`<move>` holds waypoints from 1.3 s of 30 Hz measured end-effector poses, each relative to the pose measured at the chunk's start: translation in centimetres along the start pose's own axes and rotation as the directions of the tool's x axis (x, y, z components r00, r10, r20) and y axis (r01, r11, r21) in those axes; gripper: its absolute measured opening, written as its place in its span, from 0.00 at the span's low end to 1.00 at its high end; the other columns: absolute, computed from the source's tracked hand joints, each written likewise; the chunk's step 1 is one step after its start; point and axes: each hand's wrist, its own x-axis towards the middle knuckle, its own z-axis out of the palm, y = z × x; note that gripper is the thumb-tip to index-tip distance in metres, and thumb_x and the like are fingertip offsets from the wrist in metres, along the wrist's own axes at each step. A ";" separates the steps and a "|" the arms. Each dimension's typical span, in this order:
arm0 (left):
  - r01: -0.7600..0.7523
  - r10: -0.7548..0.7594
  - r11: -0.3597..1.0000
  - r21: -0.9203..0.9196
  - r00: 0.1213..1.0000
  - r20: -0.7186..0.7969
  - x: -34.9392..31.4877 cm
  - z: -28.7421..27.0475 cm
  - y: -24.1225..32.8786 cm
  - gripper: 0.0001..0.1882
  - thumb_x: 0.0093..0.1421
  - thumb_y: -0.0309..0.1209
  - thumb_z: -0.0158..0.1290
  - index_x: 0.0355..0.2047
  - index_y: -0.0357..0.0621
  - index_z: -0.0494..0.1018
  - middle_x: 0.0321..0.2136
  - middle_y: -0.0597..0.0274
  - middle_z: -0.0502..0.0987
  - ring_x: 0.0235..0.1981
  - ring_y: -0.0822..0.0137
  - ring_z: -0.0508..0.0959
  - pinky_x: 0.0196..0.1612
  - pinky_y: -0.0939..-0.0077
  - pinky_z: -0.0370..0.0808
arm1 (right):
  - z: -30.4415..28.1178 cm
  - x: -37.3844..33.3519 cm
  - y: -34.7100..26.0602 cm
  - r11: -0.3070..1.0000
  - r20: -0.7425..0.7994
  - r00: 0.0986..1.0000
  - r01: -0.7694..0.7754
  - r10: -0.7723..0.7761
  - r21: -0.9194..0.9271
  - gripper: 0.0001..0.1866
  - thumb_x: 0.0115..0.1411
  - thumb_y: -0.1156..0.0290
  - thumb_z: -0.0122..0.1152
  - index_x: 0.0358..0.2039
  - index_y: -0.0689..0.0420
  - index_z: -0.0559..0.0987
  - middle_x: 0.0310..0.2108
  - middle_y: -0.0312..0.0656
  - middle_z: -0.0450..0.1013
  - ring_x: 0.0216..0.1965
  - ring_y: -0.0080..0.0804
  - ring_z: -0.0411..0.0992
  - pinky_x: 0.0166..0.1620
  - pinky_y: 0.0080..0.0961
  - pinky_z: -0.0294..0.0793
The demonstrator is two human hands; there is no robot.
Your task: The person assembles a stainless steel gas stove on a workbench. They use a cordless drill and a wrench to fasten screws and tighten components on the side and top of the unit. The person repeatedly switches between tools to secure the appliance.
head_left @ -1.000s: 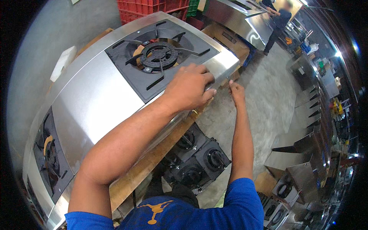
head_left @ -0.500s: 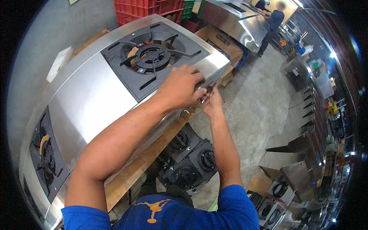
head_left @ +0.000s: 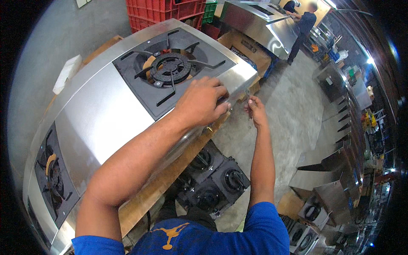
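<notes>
A stainless-steel gas stove (head_left: 100, 114) stretches diagonally before me, with a black burner (head_left: 171, 69) and pan supports at its far end. Across the front edge near that burner rests my left hand (head_left: 202, 102). Its fingers are curled, with thumb and fingertips close together at the front panel; what they pinch is too small to make out. My right hand (head_left: 257, 111) is off the stove's front corner, closed on a slim metal tool (head_left: 247, 92) whose tip points up and away. A small brass fitting (head_left: 210, 128) sticks out below the front edge.
A second burner (head_left: 53, 176) lies at the near left. Black burner units (head_left: 212, 182) stand on the floor below the wooden board (head_left: 170, 180). Red crates (head_left: 165, 12) and a cardboard box (head_left: 255, 53) are beyond the stove. Another person (head_left: 305, 27) stands far back; metal panels (head_left: 318, 178) line the right.
My right hand has pulled away from the front panel to the right, bringing the slim tool with it. My left hand has stayed nearly in place at the edge.
</notes>
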 end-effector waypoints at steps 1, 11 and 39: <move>-0.001 0.001 1.000 -0.004 1.000 0.002 0.0 -0.1 0.0 0.18 0.58 0.43 0.58 0.40 0.42 0.77 0.41 0.52 0.74 0.46 0.50 0.72 0.50 0.54 0.68 | -0.5 -0.1 -0.6 0.998 -0.010 1.000 0.028 -0.029 -0.065 0.17 0.65 0.64 0.60 0.51 0.58 0.73 0.33 0.39 0.77 0.32 0.24 0.74 0.35 0.21 0.70; -0.006 0.003 0.998 -0.070 0.999 -0.040 0.3 0.1 0.0 0.15 0.57 0.39 0.59 0.38 0.41 0.79 0.40 0.54 0.76 0.47 0.50 0.73 0.51 0.55 0.68 | -2.2 1.8 -6.9 0.839 -0.155 0.964 0.264 -0.216 0.476 0.09 0.67 0.74 0.53 0.46 0.55 0.69 0.37 0.41 0.75 0.37 0.33 0.76 0.40 0.30 0.77; -0.010 0.006 0.997 -0.078 0.999 -0.050 0.4 -0.1 0.0 0.14 0.57 0.38 0.59 0.37 0.40 0.78 0.39 0.52 0.76 0.45 0.50 0.74 0.50 0.56 0.70 | 0.2 8.1 0.7 0.759 -0.166 0.986 0.084 0.032 0.646 0.13 0.64 0.75 0.51 0.50 0.53 0.70 0.46 0.41 0.74 0.42 0.29 0.76 0.39 0.30 0.80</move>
